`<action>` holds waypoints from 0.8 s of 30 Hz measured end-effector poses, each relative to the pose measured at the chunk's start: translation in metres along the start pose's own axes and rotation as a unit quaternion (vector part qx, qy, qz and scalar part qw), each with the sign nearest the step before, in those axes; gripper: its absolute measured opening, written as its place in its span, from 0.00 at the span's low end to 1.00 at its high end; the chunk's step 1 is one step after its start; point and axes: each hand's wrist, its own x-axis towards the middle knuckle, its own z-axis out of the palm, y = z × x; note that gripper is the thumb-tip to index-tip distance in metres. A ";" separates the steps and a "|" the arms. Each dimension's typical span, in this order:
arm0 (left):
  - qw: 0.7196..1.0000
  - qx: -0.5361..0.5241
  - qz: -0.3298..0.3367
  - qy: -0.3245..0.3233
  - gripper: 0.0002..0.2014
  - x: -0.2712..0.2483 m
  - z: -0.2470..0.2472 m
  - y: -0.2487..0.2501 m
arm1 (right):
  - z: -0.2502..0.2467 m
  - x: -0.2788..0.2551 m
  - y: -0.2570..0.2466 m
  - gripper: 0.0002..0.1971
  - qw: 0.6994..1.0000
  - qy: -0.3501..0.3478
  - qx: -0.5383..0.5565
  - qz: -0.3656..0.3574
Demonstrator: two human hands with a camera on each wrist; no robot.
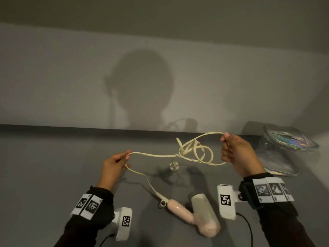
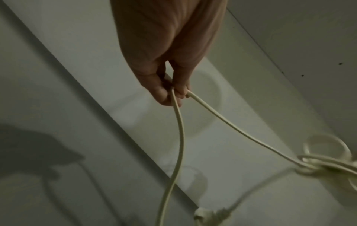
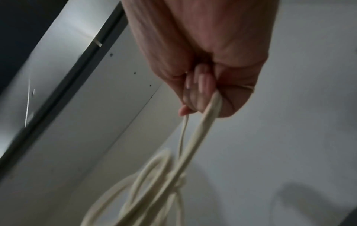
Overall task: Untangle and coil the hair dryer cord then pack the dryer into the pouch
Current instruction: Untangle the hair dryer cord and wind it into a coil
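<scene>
A pink and cream hair dryer lies on the grey table near the front edge. Its cream cord runs up from the handle to my left hand, which pinches a bend of it between thumb and fingers. From there the cord stretches right into a knotted tangle hanging in the air. My right hand grips a loop of the cord at the tangle's far side. The white plug dangles under the tangle. The clear pouch lies right of my right hand.
A grey wall rises behind the table's back edge. The pouch holds something shiny and iridescent. Bare grey table spreads to the left of my left hand.
</scene>
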 end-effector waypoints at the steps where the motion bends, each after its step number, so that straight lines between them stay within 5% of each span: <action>1: 1.000 -0.001 -0.013 0.011 0.15 0.004 -0.006 -0.003 | -0.010 0.005 0.001 0.15 0.997 0.028 -0.064 -0.018; 5: 0.989 -0.011 -0.092 0.114 0.14 0.025 -0.052 -0.019 | -0.052 0.012 0.000 0.14 0.919 0.100 -0.366 -0.104; 10: 0.969 0.007 -0.098 0.227 0.16 0.044 -0.105 -0.036 | -0.072 0.014 0.004 0.12 0.906 0.074 -0.401 -0.110; 18: 0.984 0.087 -0.045 0.148 0.17 0.051 -0.097 -0.019 | -0.061 0.050 0.083 0.07 0.881 0.035 -0.472 0.012; 22: 0.974 0.167 -0.012 0.152 0.17 0.044 -0.105 -0.018 | -0.090 0.063 0.097 0.15 0.935 0.202 -0.268 0.116; 24: 0.971 0.186 -0.011 0.151 0.17 0.039 -0.114 -0.018 | -0.105 0.068 0.103 0.18 0.934 0.287 -0.120 0.176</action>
